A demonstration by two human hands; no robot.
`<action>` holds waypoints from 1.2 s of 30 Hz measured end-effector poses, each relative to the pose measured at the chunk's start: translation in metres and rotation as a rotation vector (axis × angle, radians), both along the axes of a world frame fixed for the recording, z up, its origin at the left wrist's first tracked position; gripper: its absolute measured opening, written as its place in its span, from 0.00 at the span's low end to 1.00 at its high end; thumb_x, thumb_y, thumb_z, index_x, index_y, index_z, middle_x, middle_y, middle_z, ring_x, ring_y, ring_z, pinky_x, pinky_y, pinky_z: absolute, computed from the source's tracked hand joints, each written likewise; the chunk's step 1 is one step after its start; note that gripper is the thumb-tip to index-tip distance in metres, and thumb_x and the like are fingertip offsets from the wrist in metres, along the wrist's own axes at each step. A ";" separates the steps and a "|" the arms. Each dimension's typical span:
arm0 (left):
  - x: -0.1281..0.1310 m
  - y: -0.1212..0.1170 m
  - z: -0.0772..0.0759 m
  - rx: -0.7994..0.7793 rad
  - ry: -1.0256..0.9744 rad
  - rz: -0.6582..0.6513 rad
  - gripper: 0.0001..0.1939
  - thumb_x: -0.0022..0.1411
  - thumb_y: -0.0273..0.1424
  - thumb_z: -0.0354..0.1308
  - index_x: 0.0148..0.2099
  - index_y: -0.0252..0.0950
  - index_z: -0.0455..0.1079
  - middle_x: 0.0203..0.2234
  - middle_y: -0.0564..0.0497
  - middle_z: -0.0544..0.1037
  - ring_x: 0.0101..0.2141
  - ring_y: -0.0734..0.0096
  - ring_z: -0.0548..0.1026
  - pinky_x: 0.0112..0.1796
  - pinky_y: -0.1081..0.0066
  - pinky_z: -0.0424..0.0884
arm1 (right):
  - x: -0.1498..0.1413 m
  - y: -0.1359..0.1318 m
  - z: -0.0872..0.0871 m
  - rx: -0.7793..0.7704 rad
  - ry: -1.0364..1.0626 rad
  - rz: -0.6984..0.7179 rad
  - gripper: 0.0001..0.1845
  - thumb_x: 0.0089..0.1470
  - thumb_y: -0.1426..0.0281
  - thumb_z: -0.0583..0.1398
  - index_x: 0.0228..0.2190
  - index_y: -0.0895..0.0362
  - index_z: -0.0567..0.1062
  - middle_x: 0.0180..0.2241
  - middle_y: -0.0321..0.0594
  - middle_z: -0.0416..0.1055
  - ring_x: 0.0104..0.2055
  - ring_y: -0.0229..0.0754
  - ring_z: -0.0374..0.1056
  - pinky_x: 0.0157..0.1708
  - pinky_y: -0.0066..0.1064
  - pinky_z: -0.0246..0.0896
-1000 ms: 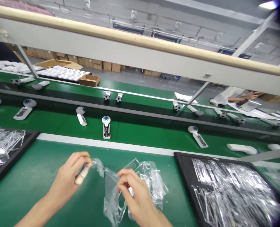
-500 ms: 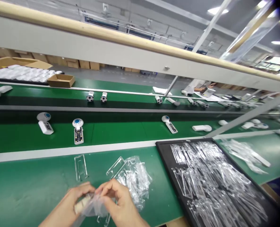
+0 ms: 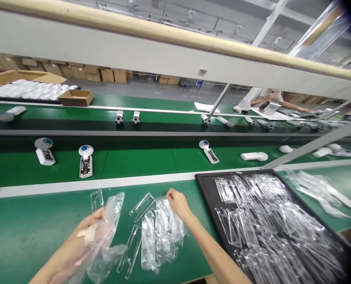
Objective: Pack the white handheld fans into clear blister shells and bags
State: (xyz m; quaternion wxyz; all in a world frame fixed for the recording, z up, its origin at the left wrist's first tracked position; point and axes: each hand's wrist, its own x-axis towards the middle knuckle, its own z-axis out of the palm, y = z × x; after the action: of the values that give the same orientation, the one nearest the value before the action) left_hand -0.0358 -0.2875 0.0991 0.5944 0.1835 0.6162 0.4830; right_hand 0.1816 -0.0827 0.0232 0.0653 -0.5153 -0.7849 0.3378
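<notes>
- Head view: left hand [image 3: 94, 232] at near left, fingers curled closed on a crumpled, clear, thin plastic bag [image 3: 113, 213]; bag droops near the wrist.
- Right hand [image 3: 177, 202]: fingers bent, tips close together at far edge of a heap of clear plastic pieces in crinkled film [image 3: 168, 232]; cannot tell if they grip anything.
- Heap lies on the flat green tabletop [image 3: 30, 228], right of the bag.
- Clear rectangular plastic frame [image 3: 128, 258] lies loose between bag and heap; a second one [image 3: 142, 206] sits just beyond.
- Right: flat black tray [image 3: 207, 187] with rows of clear frames [image 3: 261, 221].
- Far: green belt [image 3: 139, 161] carrying white round-headed devices with exposed circuit boards [image 3: 85, 167].
</notes>
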 end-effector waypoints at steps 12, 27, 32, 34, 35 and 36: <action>0.008 0.003 0.017 0.178 0.498 -0.296 0.29 0.53 0.41 0.59 0.58 0.46 0.64 0.28 0.50 0.76 0.29 0.65 0.72 0.32 0.70 0.71 | -0.053 -0.107 0.097 0.075 0.575 0.156 0.06 0.50 0.77 0.55 0.27 0.54 0.68 0.28 0.34 0.67 0.34 0.38 0.64 0.36 0.29 0.58; -0.044 -0.015 0.012 0.039 0.912 -0.035 0.18 0.51 0.49 0.54 0.38 0.44 0.73 0.40 0.49 0.77 0.36 0.56 0.74 0.32 0.69 0.70 | 0.040 -0.006 -0.032 -0.026 -0.105 -0.396 0.02 0.52 0.74 0.58 0.28 0.58 0.71 0.30 0.39 0.71 0.34 0.42 0.69 0.35 0.33 0.59; -0.024 -0.006 0.017 -0.045 0.782 0.011 0.21 0.49 0.47 0.56 0.41 0.39 0.71 0.30 0.47 0.77 0.31 0.57 0.73 0.29 0.68 0.69 | 0.044 -0.010 -0.024 0.018 -0.012 -0.341 0.10 0.52 0.76 0.55 0.22 0.55 0.65 0.21 0.32 0.65 0.26 0.39 0.65 0.30 0.30 0.56; -0.015 -0.003 0.023 -0.039 0.741 -0.017 0.18 0.50 0.46 0.56 0.38 0.38 0.70 0.26 0.49 0.75 0.29 0.60 0.71 0.28 0.69 0.67 | 0.049 -0.018 -0.006 0.069 0.077 -0.287 0.08 0.54 0.72 0.53 0.23 0.54 0.64 0.23 0.34 0.66 0.26 0.40 0.65 0.29 0.30 0.56; -0.012 -0.002 0.026 -0.029 0.722 -0.043 0.17 0.50 0.45 0.56 0.36 0.38 0.69 0.24 0.50 0.73 0.28 0.62 0.70 0.28 0.69 0.66 | 0.052 -0.023 0.005 0.095 0.125 -0.252 0.08 0.55 0.70 0.52 0.24 0.54 0.64 0.25 0.35 0.66 0.27 0.40 0.64 0.30 0.30 0.56; -0.009 -0.001 0.028 -0.012 0.704 -0.073 0.16 0.51 0.45 0.55 0.33 0.38 0.68 0.23 0.51 0.71 0.26 0.65 0.68 0.27 0.70 0.65 | 0.054 -0.029 0.015 0.118 0.168 -0.216 0.08 0.55 0.68 0.52 0.25 0.53 0.64 0.27 0.36 0.66 0.28 0.39 0.64 0.30 0.30 0.57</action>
State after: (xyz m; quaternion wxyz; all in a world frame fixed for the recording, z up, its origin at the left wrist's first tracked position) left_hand -0.0451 -0.2888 0.1273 0.3635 0.3569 0.7793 0.3650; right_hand 0.2360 -0.1113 0.0384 0.1967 -0.5622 -0.7350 0.3241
